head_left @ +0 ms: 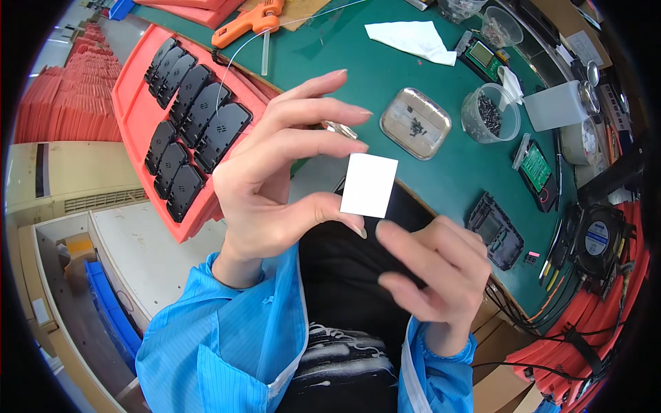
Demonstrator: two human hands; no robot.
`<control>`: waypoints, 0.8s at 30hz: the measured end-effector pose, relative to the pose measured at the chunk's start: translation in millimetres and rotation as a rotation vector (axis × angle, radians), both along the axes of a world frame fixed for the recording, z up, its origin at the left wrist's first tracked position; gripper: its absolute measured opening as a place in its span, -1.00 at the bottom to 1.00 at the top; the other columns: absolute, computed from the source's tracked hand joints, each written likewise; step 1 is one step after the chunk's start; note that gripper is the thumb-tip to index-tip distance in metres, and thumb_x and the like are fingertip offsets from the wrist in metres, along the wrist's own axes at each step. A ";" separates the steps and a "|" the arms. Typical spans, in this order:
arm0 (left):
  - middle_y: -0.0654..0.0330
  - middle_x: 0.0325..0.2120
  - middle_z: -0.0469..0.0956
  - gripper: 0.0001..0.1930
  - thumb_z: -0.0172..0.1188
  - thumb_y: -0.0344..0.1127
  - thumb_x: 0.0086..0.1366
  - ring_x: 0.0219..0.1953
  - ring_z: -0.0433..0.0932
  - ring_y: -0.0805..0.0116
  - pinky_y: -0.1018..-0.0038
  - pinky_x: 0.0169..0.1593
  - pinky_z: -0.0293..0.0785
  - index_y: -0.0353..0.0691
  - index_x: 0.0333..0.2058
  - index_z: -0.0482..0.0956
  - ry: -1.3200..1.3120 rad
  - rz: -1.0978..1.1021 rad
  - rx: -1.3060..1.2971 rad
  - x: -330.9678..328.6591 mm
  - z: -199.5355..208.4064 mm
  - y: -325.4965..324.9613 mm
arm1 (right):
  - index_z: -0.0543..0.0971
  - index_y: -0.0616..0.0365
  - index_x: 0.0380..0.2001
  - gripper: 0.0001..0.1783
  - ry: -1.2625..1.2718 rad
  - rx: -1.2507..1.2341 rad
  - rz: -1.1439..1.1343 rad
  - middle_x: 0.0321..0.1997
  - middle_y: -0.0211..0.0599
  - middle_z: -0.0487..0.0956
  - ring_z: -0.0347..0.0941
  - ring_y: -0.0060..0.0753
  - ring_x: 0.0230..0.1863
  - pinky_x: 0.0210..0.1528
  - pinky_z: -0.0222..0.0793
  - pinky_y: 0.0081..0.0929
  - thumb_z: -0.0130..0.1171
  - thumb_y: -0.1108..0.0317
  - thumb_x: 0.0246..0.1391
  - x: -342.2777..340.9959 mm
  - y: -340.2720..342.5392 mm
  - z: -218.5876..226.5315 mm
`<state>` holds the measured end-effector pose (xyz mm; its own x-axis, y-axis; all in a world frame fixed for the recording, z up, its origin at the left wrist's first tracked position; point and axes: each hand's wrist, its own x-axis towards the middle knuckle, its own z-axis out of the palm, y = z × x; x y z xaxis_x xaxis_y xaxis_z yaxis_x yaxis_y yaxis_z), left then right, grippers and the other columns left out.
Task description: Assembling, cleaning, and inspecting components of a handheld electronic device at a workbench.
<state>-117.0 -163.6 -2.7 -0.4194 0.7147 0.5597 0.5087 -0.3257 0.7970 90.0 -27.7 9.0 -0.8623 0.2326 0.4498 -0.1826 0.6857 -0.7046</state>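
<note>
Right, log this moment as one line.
left grip: holding white rectangular piece | right grip: open, near piece's lower edge | metal tray: small dark parts inside, on green tabletop

I see left hand (pixel 265 172) pinching white square piece (pixel 368 186) between thumb and fingertip, near edge of bench (pixel 451 182). Right hand (pixel 444 265), fingers loosely bent, just beside piece's lower corner. Inside that edge: metal dish (pixel 432 142) with small dark screws (pixel 416 129); farther right, black plastic casing (pixel 497 230). At bench's left end: red foam tray (pixel 131 89) bearing black plastic shells (pixel 227 127); orange glue gun (pixel 241 27) near tray's far corner.
</note>
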 end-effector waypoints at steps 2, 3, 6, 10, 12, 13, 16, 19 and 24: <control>-0.06 0.01 0.64 -0.40 0.75 -0.19 -0.19 0.36 0.40 -0.22 -0.07 0.36 0.37 -0.34 -0.15 0.74 -0.045 0.015 -0.004 0.5 0.0 -0.5 | 0.80 0.25 -0.12 -0.58 -0.110 -0.048 -0.079 -0.43 -0.24 0.56 0.45 -0.45 -0.50 -0.58 0.15 -0.48 0.52 0.24 -0.04 -0.7 -4.1 -1.2; -0.06 0.01 0.64 -0.40 0.75 -0.19 -0.19 0.36 0.40 -0.22 -0.07 0.36 0.37 -0.34 -0.15 0.74 -0.044 0.018 -0.006 0.3 0.3 -1.4 | 0.80 0.25 -0.12 -0.58 -0.109 -0.050 -0.076 -0.43 -0.24 0.56 0.45 -0.45 -0.50 -0.58 0.15 -0.48 0.52 0.24 -0.04 -1.0 -4.7 -3.4; -0.06 0.01 0.65 -0.40 0.74 -0.21 -0.21 0.36 0.40 -0.22 -0.08 0.36 0.38 -0.33 -0.15 0.75 0.018 0.005 -0.002 -1.9 -0.1 -0.8 | 0.75 0.29 -0.03 -0.56 0.002 0.036 -0.120 -0.44 -0.15 0.60 0.49 -0.46 -0.53 -0.57 0.18 -0.53 0.51 0.46 -0.05 -2.7 -4.7 -11.1; -0.06 0.00 0.65 -0.40 0.74 -0.23 -0.23 0.36 0.40 -0.22 -0.07 0.36 0.38 -0.32 -0.16 0.75 -0.013 0.003 -0.006 1.3 0.7 -1.3 | 0.69 0.32 -0.04 -0.67 0.012 0.039 -0.232 -0.47 -0.14 0.58 0.53 -0.34 -0.54 -0.55 0.32 -0.41 0.36 0.64 0.09 -19.2 -5.0 -8.2; -0.05 0.00 0.65 -0.40 0.74 -0.23 -0.23 0.36 0.40 -0.22 -0.07 0.36 0.39 -0.32 -0.16 0.75 -0.010 0.002 -0.005 1.7 0.8 -0.8 | 0.68 0.34 -0.06 -0.73 -0.024 -0.072 -0.256 -0.47 -0.14 0.59 0.53 -0.36 -0.53 -0.53 0.34 -0.45 0.31 0.62 0.15 -18.6 -9.2 -2.7; -0.05 -0.01 0.66 -0.41 0.74 -0.23 -0.22 0.37 0.40 -0.22 -0.07 0.35 0.39 -0.32 -0.16 0.75 -0.006 0.002 -0.003 2.0 0.6 -0.4 | 0.67 0.35 -0.08 -0.79 -0.060 -0.183 -0.279 -0.46 -0.14 0.61 0.54 -0.39 -0.53 -0.52 0.36 -0.48 0.26 0.60 0.22 -17.4 -11.0 0.3; -0.05 -0.01 0.66 -0.42 0.74 -0.23 -0.22 0.37 0.40 -0.23 -0.06 0.35 0.40 -0.31 -0.16 0.75 -0.004 -0.013 -0.006 3.9 -0.8 0.9 | 0.64 0.36 -0.12 -0.84 -0.151 -0.609 -0.244 -0.45 -0.13 0.63 0.55 -0.43 -0.52 -0.52 0.39 -0.55 0.16 0.49 0.34 -12.7 -11.6 3.1; -0.04 0.00 0.65 -0.42 0.74 -0.23 -0.21 0.37 0.40 -0.23 -0.05 0.34 0.42 -0.31 -0.17 0.75 -0.005 -0.035 -0.015 6.9 -1.4 3.3 | 0.62 0.37 -0.16 -0.71 -0.241 -1.239 -0.109 -0.43 -0.10 0.66 0.56 -0.47 -0.53 -0.55 0.41 -0.61 0.06 0.31 0.48 -7.7 -7.4 1.0; -0.04 0.02 0.65 -0.44 0.72 -0.22 -0.18 0.37 0.39 -0.25 0.00 0.28 0.49 -0.32 -0.18 0.75 -0.021 -0.088 -0.036 16.0 -3.6 10.7 | 0.58 0.41 -0.16 -0.42 -0.249 -1.696 0.154 -0.43 -0.01 0.66 0.55 -0.48 -0.63 -0.68 0.38 -0.66 -0.16 0.02 0.56 -4.0 3.7 -5.9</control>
